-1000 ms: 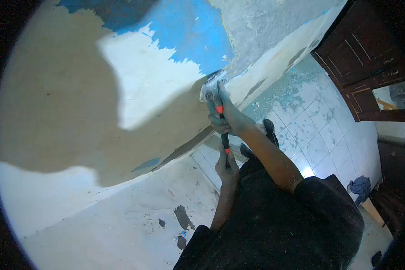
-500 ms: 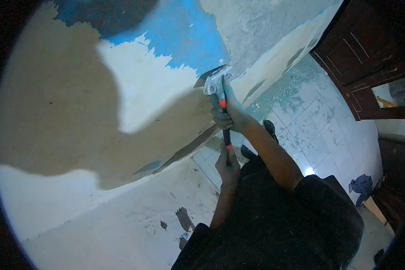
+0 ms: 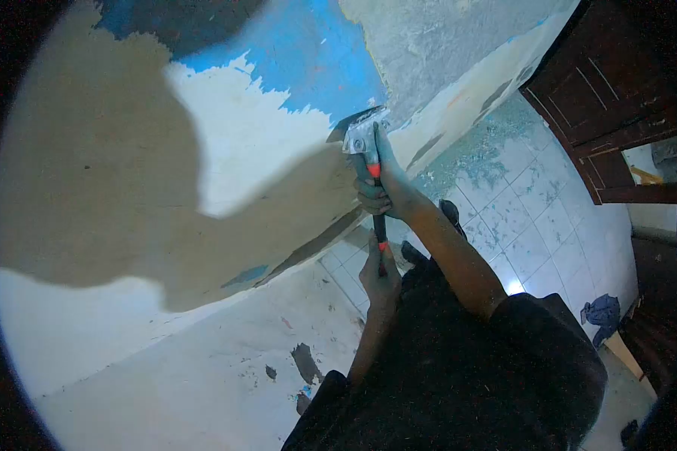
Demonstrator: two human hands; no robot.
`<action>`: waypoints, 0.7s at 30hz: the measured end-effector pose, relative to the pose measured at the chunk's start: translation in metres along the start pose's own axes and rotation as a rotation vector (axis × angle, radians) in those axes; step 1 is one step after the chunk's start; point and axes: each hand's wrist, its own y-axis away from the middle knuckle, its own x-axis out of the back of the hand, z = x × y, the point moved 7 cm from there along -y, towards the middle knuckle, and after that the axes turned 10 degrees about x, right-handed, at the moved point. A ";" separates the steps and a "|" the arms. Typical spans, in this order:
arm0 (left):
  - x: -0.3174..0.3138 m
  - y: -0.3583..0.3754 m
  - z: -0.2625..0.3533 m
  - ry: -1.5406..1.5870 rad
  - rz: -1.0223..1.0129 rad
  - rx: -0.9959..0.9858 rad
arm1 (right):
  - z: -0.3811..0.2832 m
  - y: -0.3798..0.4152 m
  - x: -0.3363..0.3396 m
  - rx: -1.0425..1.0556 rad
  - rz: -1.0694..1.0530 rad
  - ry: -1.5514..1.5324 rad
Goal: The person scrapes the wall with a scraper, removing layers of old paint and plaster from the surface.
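A paint scraper (image 3: 358, 140) with a wide, dust-whitened head and a black-and-red handle is pressed against the wall. Its blade edge lies near the meeting point of the white paint, a bright blue patch (image 3: 320, 71) and bare grey plaster (image 3: 421, 52). My right hand (image 3: 384, 192) is wrapped around the upper handle just behind the head, its thumb stretched along the tool and its skin coated in pale dust. Lower down, my left hand (image 3: 381, 279) grips the handle's end.
Paint flakes (image 3: 474, 158) litter the tiled floor (image 3: 538, 240) along the wall's base. Dark wooden furniture (image 3: 602, 90) stands to the right. A crumpled blue-grey cloth (image 3: 602, 312) lies on the floor. My shadow (image 3: 90, 165) covers much of the wall.
The view has shifted very slightly. Both hands keep their hold on the scraper, and its head stays at about the same spot on the wall.
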 end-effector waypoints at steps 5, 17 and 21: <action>0.005 0.003 0.005 -0.034 -0.043 0.159 | 0.007 -0.002 -0.001 0.018 -0.025 0.024; 0.014 0.008 0.014 -0.050 0.095 -0.042 | 0.010 0.000 -0.001 -0.006 0.036 -0.001; 0.014 0.003 0.012 0.005 0.054 -0.038 | 0.011 0.001 -0.006 -0.042 -0.045 -0.073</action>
